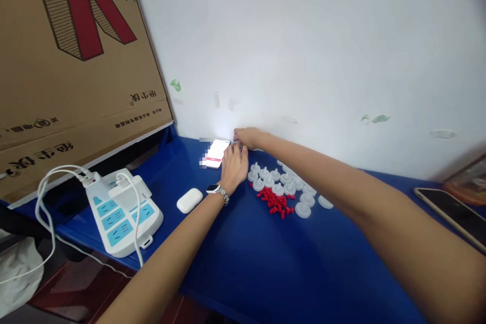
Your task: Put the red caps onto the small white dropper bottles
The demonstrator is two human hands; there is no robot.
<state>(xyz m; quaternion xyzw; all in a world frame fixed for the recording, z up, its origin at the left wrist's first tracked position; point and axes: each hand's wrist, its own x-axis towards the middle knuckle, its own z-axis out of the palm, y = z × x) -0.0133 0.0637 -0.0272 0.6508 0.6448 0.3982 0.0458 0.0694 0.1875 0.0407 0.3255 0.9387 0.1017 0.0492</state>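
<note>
Both my hands reach to the far edge of a blue table [266,263], close to the white wall. My left hand [232,167], with a watch on its wrist, lies beside a lit phone [217,153], fingers curled together. My right hand [246,136] is just behind it with fingers closed, and the two hands meet at a small item I cannot make out. Right of the hands lie several white round plastic caps [279,181] and a heap of small red pieces [276,201].
A white earbud case [189,200] lies near my left wrist. A white power strip [121,212] with plugged cables sits at the table's left edge. A large cardboard box [68,71] leans at the left. Another phone [451,212] lies at the right.
</note>
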